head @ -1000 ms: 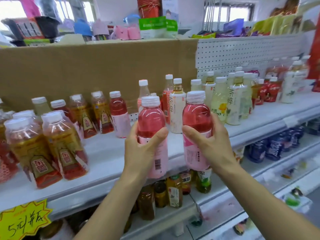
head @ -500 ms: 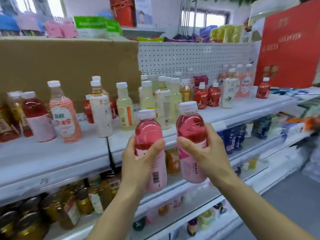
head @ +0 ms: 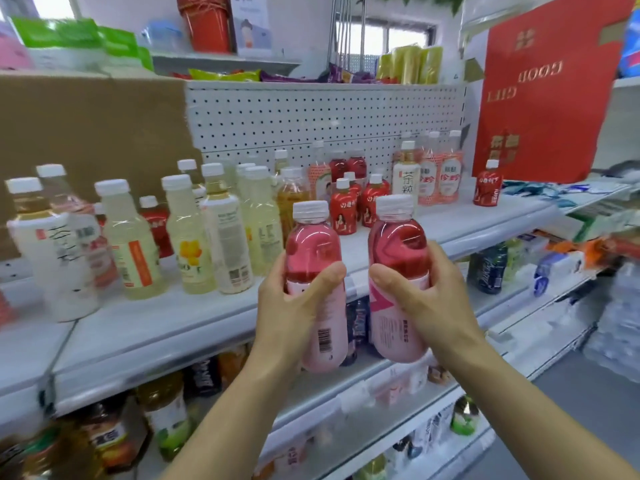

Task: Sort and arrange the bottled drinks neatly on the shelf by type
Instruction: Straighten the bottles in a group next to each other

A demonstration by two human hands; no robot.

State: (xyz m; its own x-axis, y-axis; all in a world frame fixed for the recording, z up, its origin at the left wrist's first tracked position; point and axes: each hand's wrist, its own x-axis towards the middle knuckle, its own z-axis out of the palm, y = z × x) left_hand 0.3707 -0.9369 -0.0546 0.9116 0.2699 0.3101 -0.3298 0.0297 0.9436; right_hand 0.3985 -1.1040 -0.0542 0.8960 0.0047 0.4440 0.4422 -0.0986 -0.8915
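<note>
Pink bottles stand upright, caps up, at frame centre: left hand (head: 294, 306) grips one (head: 317, 282), right hand (head: 429, 299) grips the other (head: 398, 271), before the white shelf (head: 156, 334) crowded with pale drinks; pegboard (head: 311, 119) behind.

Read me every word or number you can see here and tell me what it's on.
"GOOD GIFT", upside down: red box.
"茶", top character: white-label bottle.
Barcode digits on left pink bottle, label print on right pink bottle: too small.
Labels on other shelf bottles: too blurred.
</note>
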